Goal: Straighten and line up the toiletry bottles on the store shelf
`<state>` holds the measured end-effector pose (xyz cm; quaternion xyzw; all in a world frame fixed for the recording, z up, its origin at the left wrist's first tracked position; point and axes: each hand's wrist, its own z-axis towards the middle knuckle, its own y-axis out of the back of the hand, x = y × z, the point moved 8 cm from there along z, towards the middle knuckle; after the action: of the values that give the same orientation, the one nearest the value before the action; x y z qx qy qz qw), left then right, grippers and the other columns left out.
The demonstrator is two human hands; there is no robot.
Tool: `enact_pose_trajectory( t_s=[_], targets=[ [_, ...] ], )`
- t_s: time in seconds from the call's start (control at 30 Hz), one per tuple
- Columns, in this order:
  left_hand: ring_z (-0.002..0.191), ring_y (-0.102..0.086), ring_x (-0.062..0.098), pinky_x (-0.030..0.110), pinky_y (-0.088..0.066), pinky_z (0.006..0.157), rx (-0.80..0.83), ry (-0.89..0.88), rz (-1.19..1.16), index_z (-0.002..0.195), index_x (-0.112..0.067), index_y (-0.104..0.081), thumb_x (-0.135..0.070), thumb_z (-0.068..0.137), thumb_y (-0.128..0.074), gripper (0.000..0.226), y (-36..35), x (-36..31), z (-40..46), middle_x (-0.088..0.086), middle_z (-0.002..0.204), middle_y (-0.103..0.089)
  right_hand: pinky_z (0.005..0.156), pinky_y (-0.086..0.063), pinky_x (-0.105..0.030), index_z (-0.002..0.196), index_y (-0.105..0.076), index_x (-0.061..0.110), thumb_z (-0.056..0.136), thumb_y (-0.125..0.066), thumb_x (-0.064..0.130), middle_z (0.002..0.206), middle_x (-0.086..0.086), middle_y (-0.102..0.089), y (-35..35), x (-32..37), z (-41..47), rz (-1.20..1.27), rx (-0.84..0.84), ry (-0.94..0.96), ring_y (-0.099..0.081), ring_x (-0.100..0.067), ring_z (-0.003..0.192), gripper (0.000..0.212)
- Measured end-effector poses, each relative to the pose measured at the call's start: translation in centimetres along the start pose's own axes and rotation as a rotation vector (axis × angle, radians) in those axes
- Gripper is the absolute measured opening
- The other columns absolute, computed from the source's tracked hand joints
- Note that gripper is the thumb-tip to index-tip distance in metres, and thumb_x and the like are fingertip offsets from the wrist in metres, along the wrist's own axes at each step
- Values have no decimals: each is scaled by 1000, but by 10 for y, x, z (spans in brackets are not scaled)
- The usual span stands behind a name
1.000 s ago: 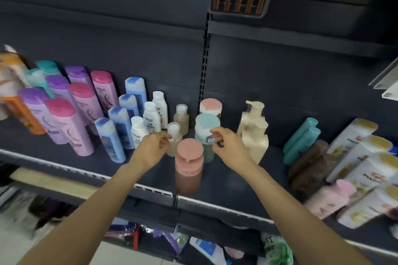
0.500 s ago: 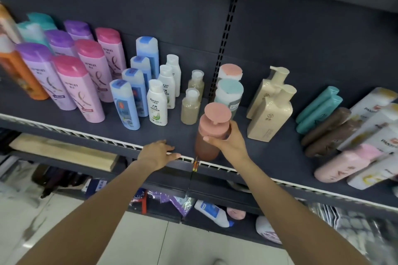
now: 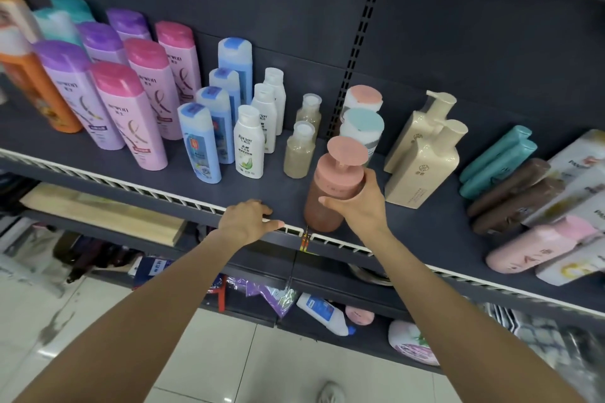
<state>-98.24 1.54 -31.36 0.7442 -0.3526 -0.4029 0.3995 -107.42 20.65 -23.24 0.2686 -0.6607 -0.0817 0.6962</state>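
A brown bottle with a round pink cap stands near the front rail of the dark shelf, and my right hand is wrapped around its right side. My left hand rests on the white front rail, fingers spread, holding nothing. Behind the brown bottle stand a teal-capped bottle and a pink-capped white bottle in a file. Two small beige bottles stand to their left, then white bottles and blue bottles in rows.
Pink and purple shampoo bottles stand in rows at the left beside an orange one. Two cream pump bottles stand to the right. Teal, brown, pink and white bottles lie tipped at the far right. A lower shelf holds loose items.
My right hand left the teal-capped bottle and took hold of the brown pink-capped bottle. My left hand came off the small beige bottle down to the front rail. The view tilted downward.
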Motion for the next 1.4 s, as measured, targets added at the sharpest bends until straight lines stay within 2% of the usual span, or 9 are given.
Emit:
enact_pose_trajectory(
  t_s=[0.07, 0.17, 0.27, 0.37, 0.67, 0.9, 1.03, 1.2, 1.4],
  targets=[
    [125, -48, 20, 31, -36, 102, -42, -12, -149, 129, -19, -54, -50, 87, -57, 52, 6, -4, -2, 1, 136, -52, 88, -45, -25, 126, -43, 18, 59, -89, 22, 112, 9, -55, 6, 11, 0, 3, -12, 17, -51, -9, 102, 82],
    [122, -51, 15, 22, -35, 102, -186, -148, -627, 126, -16, -57, -36, 88, -62, 44, 41, -31, -14, 1, 132, -56, 91, -47, -29, 126, -44, 21, 56, -89, 26, 115, 10, -57, 15, 28, -2, 8, -25, 59, -54, -10, 107, 83],
    [121, -50, 8, 27, -37, 106, -238, -345, -918, 131, -21, -51, -41, 80, -68, 58, 85, -68, -32, -5, 132, -55, 91, -50, -32, 125, -45, 22, 57, -89, 28, 115, 10, -58, 21, 44, -10, -6, -16, 92, -56, -12, 107, 81],
    [114, -53, 2, 23, -42, 99, -200, -443, -892, 131, -28, -47, -49, 63, -80, 78, 109, -93, -45, -11, 125, -57, 86, -51, -28, 121, -48, 25, 58, -87, 27, 112, 11, -61, 24, 60, -21, -33, 7, 125, -59, -11, 103, 75],
    [92, -57, -3, 19, -47, 82, -321, -397, -887, 124, -19, -54, -29, 64, -85, 68, 141, -100, -71, -9, 108, -61, 86, -49, -27, 121, -51, 21, 58, -87, 24, 114, 7, -61, 32, 90, -44, -27, 34, 157, -58, -10, 103, 73],
    [103, -60, 19, 45, -55, 85, -316, -319, -966, 120, -21, -55, -29, 68, -81, 58, 141, -93, -74, -6, 112, -60, 85, -45, -23, 125, -50, 17, 62, -86, 25, 111, 8, -59, 34, 94, -49, -11, 82, 139, -55, -9, 102, 73],
    [99, -62, 15, 38, -60, 71, -306, -281, -1087, 123, -17, -55, -25, 71, -80, 59, 144, -90, -84, -3, 116, -59, 94, -49, -33, 129, -48, 21, 57, -88, 31, 120, 5, -60, 31, 95, -46, -8, 162, 146, -56, -12, 110, 83],
    [94, -62, 12, 24, -58, 62, -335, -248, -1110, 120, -16, -56, -19, 75, -77, 50, 151, -82, -97, -6, 112, -60, 81, -48, -20, 123, -52, 19, 56, -89, 25, 110, 8, -61, 28, 110, -42, 22, 209, 216, -58, -8, 101, 77],
    [96, -63, 15, 38, -57, 82, -397, -176, -1136, 118, -21, -58, -17, 73, -79, 50, 155, -49, -111, -4, 106, -64, 86, -51, -27, 118, -55, 23, 55, -90, 23, 105, 9, -63, -5, 125, -40, 47, 314, 276, -60, -7, 96, 71]
  ],
)
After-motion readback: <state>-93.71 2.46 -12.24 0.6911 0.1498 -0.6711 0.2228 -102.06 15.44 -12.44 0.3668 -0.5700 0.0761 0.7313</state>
